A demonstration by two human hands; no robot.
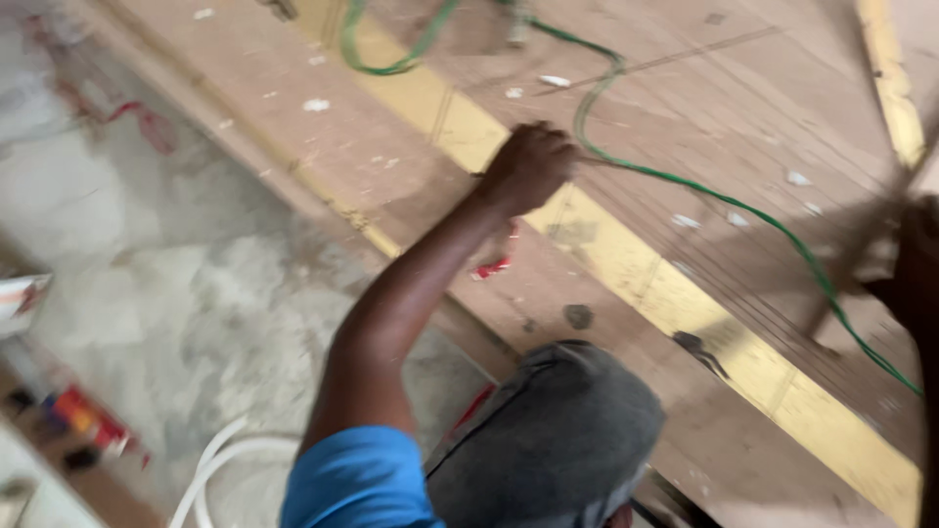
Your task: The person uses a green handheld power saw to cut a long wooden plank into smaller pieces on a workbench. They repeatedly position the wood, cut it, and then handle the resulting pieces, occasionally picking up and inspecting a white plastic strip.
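In the head view the left hand (528, 166) is closed in a fist on the green cable (685, 186), pressed against the plywood board (685, 88) near its yellow strip (626, 264). The right hand (915, 264) – blurred at the board's right edge – cannot be read as open or closed.

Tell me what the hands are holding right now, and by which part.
The left hand is closed on the green cord partway along its length, over the wooden board. The right hand is too blurred to tell.
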